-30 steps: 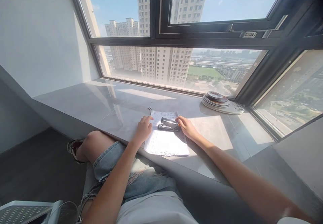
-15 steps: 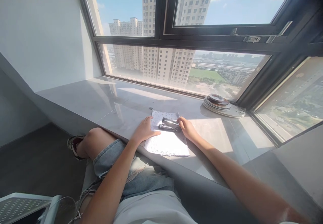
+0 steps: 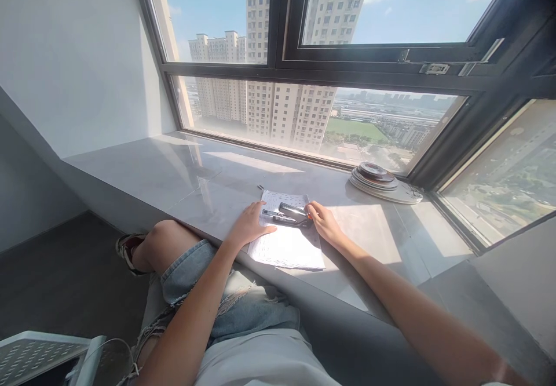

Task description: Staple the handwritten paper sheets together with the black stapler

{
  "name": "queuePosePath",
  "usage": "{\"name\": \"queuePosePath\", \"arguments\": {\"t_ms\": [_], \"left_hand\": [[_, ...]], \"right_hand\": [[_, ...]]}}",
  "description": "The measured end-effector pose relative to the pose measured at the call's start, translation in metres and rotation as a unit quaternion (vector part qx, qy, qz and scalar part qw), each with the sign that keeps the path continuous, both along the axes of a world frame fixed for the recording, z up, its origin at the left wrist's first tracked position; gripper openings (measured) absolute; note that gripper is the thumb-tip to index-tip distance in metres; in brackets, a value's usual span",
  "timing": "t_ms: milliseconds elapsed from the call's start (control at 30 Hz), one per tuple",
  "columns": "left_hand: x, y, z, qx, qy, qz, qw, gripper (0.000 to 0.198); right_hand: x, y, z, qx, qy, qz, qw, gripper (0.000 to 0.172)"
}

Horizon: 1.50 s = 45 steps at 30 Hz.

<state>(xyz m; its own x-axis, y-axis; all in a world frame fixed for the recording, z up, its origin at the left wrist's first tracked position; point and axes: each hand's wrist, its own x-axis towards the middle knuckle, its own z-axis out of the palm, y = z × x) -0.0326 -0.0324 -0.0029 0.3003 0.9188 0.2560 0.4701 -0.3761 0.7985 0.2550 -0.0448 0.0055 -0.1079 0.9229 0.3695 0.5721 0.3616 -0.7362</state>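
Observation:
A stack of printed white papers (image 3: 287,241) lies on the grey stone window ledge (image 3: 174,177). Across its top end lies a black stapler (image 3: 290,214), its upper arm lifted a little. My left hand (image 3: 249,224) rests flat on the left part of the papers, fingers stretched out. My right hand (image 3: 322,221) is at the stapler's right end, its fingers closed on that end.
A pile of round plates (image 3: 382,182) sits on the ledge at the back right, by the window frame (image 3: 304,73). My bent knee in torn denim shorts (image 3: 226,299) is against the ledge's front. A white perforated metal piece (image 3: 39,351) is at the lower left.
My left hand slid right, further onto the papers, and lies flat. The stapler has opened and stretches further left. The camera view shifted slightly.

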Motion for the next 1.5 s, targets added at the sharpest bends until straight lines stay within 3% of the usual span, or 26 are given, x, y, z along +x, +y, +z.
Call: {"name": "queuePosePath", "arguments": {"t_ms": [100,200,267,400,533,633,833,967,1167,1500], "left_hand": [[0.004,-0.004,0.005,-0.005,-0.051,-0.002,0.999,0.084],[0.012,-0.008,0.014,-0.029,-0.205,0.015,0.978,0.063],[0.019,-0.010,0.020,-0.070,-0.345,0.022,0.936,0.046],[0.031,-0.013,0.027,-0.181,-0.556,0.041,0.810,0.026],[0.041,-0.017,0.032,-0.234,-0.653,0.115,0.711,0.023],[0.050,-0.022,0.033,-0.227,-0.685,0.144,0.678,0.023],[0.069,-0.030,0.021,-0.280,-0.688,0.146,0.654,0.024],[0.071,-0.030,0.011,-0.308,-0.680,0.091,0.659,0.031],[0.064,-0.024,0.005,-0.319,-0.648,0.034,0.691,0.050],[0.063,-0.024,0.004,-0.327,-0.645,0.026,0.691,0.058]], "right_hand": [[-0.001,-0.004,0.005,-0.004,0.021,0.017,1.000,0.039],[-0.003,-0.007,0.007,-0.019,-0.012,0.048,0.999,0.039],[-0.004,-0.008,0.007,-0.020,-0.050,0.069,0.996,0.043],[-0.006,-0.007,0.006,0.003,-0.083,0.092,0.992,0.041],[-0.006,-0.008,0.005,-0.001,-0.077,0.075,0.994,0.032],[-0.004,-0.009,0.006,-0.005,-0.053,0.053,0.997,0.026],[-0.001,-0.007,0.007,0.036,0.000,-0.025,0.999,0.023],[-0.001,-0.007,0.005,0.068,0.003,-0.059,0.996,0.027],[-0.003,-0.008,0.003,0.136,-0.060,-0.030,0.988,0.026],[-0.004,-0.005,-0.003,0.176,-0.117,0.017,0.977,0.023]]}}
